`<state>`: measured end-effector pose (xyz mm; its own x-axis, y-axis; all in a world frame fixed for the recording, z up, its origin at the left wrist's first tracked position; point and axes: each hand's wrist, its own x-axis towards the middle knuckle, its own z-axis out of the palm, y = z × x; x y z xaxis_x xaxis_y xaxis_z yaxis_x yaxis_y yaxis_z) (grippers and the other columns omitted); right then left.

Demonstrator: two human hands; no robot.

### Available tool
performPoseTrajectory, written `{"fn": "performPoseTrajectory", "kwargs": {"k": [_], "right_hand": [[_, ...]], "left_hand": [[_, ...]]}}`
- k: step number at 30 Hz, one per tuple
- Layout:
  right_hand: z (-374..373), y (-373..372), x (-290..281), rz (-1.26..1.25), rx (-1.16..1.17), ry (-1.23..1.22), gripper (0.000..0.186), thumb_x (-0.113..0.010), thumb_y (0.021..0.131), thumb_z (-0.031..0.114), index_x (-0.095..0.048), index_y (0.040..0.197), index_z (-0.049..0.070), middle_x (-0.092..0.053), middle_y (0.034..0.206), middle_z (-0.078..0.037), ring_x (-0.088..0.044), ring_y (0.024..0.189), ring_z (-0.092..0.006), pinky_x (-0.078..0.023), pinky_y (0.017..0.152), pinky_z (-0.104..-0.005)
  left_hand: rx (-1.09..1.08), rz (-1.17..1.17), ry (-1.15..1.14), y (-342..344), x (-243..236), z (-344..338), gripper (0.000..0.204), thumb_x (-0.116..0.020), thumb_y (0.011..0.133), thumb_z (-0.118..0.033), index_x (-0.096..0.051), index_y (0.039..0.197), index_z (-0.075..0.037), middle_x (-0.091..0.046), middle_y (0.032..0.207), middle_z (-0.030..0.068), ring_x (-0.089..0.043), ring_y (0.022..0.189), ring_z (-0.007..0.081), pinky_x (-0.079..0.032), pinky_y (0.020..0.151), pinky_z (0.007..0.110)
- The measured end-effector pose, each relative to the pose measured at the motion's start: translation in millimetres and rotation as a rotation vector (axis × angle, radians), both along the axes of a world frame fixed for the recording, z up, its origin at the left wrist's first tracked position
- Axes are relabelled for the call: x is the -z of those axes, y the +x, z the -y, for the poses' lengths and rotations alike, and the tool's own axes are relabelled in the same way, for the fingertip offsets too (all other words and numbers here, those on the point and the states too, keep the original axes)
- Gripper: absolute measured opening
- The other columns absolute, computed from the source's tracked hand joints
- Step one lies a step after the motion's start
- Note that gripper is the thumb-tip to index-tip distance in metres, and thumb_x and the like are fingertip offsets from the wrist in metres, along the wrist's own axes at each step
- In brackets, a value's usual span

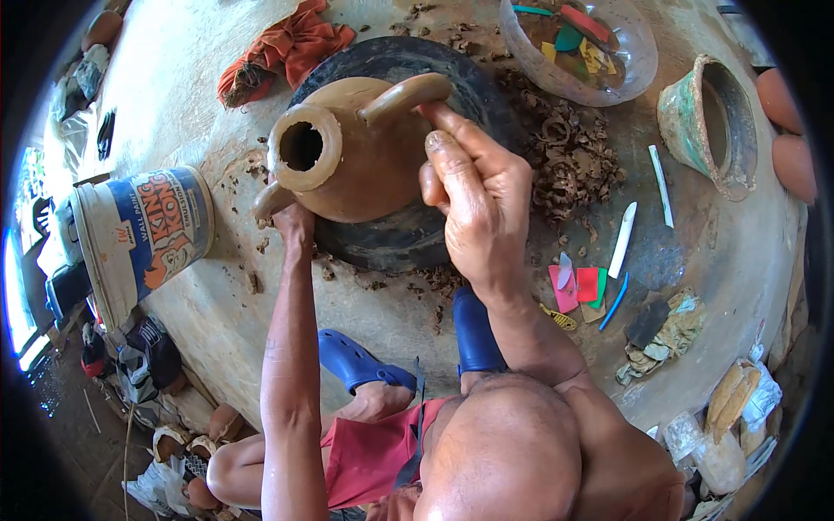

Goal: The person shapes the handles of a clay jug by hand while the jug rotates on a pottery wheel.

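A brown wet-looking clay pot (369,178) with a round open neck rests tilted on a dark round wheel (382,247), its mouth turned toward the left. One thick curved clay handle (408,97) rises at its upper right, and a second handle (273,201) projects at its lower left. My left hand (294,223) is against the pot beside the lower-left handle, its fingers mostly hidden. My right hand (482,187) has its index finger reaching under the end of the upper handle; the other fingers are curled in, and whatever they hold, if anything, is hidden.
Clay scraps (569,161) lie right of the wheel, below a clear plastic bowl (638,69) of coloured tools. A stained pot (691,130), white strips (623,239) and coloured pieces (587,284) lie farther right. Leftward are an orange cloth (291,48) and a paint bucket (143,234).
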<state>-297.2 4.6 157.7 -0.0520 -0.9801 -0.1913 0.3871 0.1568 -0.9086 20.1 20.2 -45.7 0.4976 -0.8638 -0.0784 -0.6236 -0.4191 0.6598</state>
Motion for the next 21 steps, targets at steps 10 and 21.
{"fn": "performPoseTrajectory", "kwargs": {"k": [10, 21], "right_hand": [[3, -8, 14, -0.464, -0.102, -0.291, 0.038, -0.060, 0.104, 0.002, -0.066, 0.140, -0.008, -0.059, 0.070, 0.001, -0.050, 0.062, -0.0048, -0.041, 0.056, -0.0249], [7, -8, 3, -0.407, -0.086, -0.291, 0.033, -0.061, 0.103, 0.000, -0.069, 0.134, -0.009, -0.063, 0.073, -0.003, -0.055, 0.062, -0.0078, -0.046, 0.057, -0.0270]], "left_hand": [[-0.033, -0.173, -0.035, -15, -5, -6, 0.048, -0.064, 0.106, -0.035, -0.063, 0.140, -0.002, -0.067, 0.141, 0.0186, -0.061, 0.132, 0.0319, -0.046, 0.111, 0.048], [-0.005, -0.129, 0.005, -10, -11, -9, 0.050, -0.068, 0.104, -0.033, -0.061, 0.143, -0.002, -0.066, 0.142, 0.0166, -0.061, 0.131, 0.0304, -0.047, 0.111, 0.047]]}}
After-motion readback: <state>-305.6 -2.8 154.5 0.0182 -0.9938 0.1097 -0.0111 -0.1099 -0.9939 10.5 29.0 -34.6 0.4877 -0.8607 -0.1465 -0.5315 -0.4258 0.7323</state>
